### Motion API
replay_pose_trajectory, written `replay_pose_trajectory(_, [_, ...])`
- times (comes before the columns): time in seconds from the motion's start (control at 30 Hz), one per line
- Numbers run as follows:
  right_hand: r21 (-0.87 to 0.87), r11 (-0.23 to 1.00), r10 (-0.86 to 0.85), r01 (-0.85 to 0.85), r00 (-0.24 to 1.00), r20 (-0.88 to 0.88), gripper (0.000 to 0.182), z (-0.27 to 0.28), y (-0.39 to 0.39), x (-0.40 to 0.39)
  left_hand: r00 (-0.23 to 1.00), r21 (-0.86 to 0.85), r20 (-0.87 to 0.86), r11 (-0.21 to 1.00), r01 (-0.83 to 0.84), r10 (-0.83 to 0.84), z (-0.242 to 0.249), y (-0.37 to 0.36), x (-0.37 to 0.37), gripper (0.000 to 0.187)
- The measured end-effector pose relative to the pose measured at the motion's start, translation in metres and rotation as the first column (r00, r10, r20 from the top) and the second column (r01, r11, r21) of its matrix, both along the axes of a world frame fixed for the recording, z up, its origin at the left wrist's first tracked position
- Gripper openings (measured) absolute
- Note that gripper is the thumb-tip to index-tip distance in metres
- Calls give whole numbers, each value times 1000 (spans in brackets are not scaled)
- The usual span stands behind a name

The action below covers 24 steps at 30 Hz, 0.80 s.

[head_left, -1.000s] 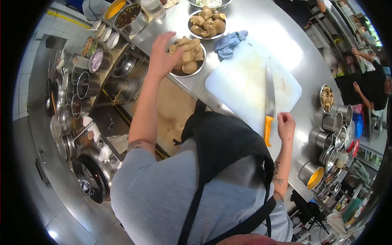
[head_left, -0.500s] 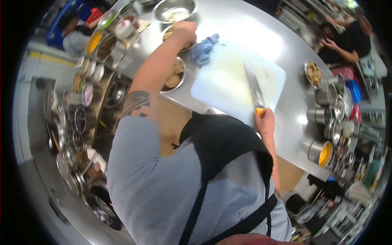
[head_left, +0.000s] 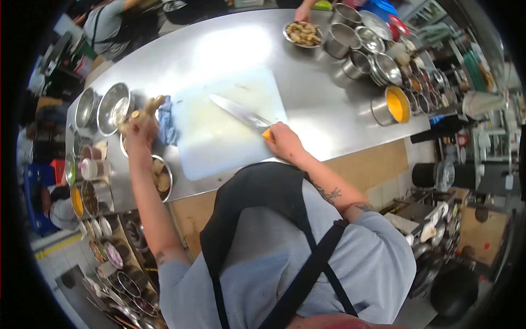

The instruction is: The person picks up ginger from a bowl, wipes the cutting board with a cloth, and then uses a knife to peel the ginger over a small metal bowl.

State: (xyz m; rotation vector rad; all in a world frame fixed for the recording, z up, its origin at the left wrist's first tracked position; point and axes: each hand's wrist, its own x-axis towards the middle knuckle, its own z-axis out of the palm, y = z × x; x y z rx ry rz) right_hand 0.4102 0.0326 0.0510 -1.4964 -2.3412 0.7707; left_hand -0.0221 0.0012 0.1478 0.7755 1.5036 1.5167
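Observation:
My left hand (head_left: pixel 139 131) is closed round a knobbly piece of ginger (head_left: pixel 149 109), above the bowls left of the cutting board. My right hand (head_left: pixel 286 142) grips the orange handle of a large knife (head_left: pixel 238 114), whose blade lies over the white cutting board (head_left: pixel 219 148). A crumpled blue cloth (head_left: pixel 167 122) sits at the board's left edge. Below my left hand, a metal bowl (head_left: pixel 170 183) holds brown pieces. Another metal bowl (head_left: pixel 115 108) with pale contents stands behind my left hand.
Another person's hand (head_left: pixel 303 13) touches a bowl of ginger-like pieces (head_left: pixel 303 35) at the table's far edge. Metal pots (head_left: pixel 356 64) and a pot of orange contents (head_left: pixel 390 105) stand at right. A squeeze bottle (head_left: pixel 94 169) and containers stand at left. Another person (head_left: pixel 107 27) is at upper left.
The view has turned, shifting the table in the picture. My left hand has risen from the bowl with the ginger in it. Another person's hand now touches the far bowl.

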Motion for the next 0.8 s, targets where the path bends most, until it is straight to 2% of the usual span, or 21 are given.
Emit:
replay_pose_trajectory(0.07, [-2, 1000, -1, 1, 1000, -22, 23, 1, -2, 3, 916, 156, 364, 981, 120, -170, -35, -20, 36, 24])
replay_pose_trajectory(0.13, [12, 1000, 17, -17, 999, -35, 24, -2, 0, 5, 750, 124, 617, 971, 204, -237, -69, -35, 71, 27])
replay_pose_trajectory(0.23, [-53, 995, 83, -86, 995, -60, 25, 0, 7, 14, 614, 97, 757, 968, 232, -223, -102, -50, 115, 36])
replay_pose_trajectory(0.3, [-121, 988, 88, -96, 994, -69, 26, 14, 19, 27, 518, 140, 811, 950, 278, -271, -108, -55, 128, 38])
replay_pose_trajectory(0.37, [-164, 982, 89, -94, 995, -33, 27, 31, 38, 47, 581, 179, 746, 938, 295, -325, -92, -57, 134, 39])
replay_pose_trajectory(0.4, [-103, 991, 85, -91, 995, -55, 28, 27, 56, 61, 614, 197, 709, 933, 301, -348, -84, -58, 137, 39])
replay_pose_trajectory(0.47, [7, 999, 46, -46, 998, -36, 27, 30, 98, 94, 660, 173, 699, 960, 220, -277, -75, -63, 135, 39])
replay_pose_trajectory(0.53, [1, 998, -60, 60, 996, -68, 25, 47, 147, 124, 679, 145, 710, 982, 119, -187, -73, -69, 130, 37])
replay_pose_trajectory(0.6, [136, 989, -25, 56, 975, -220, 21, 78, 196, 154, 639, 142, 759, 990, 23, -124, -75, -76, 129, 34])
replay_pose_trajectory(0.63, [172, 979, -59, 111, 957, -284, 18, 84, 225, 164, 614, 137, 785, 990, -40, -84, -78, -83, 129, 33])
replay_pose_trajectory(0.67, [234, 955, -116, 182, 956, -269, 19, 90, 252, 174, 591, 142, 803, 988, -60, -80, -82, -88, 128, 31])
replay_pose_trajectory(0.73, [277, 935, -124, 220, 937, -327, 21, 98, 309, 200, 630, 74, 776, 989, -130, 25, -74, -102, 138, 32])
replay_pose_trajectory(0.77, [396, 890, -89, 226, 938, -336, 22, 83, 352, 217, 643, 42, 761, 985, -168, 78, -70, -107, 143, 32])
replay_pose_trajectory(0.8, [432, 866, -124, 252, 945, -303, 24, 86, 379, 224, 653, -19, 742, 978, -208, 153, -66, -113, 148, 36])
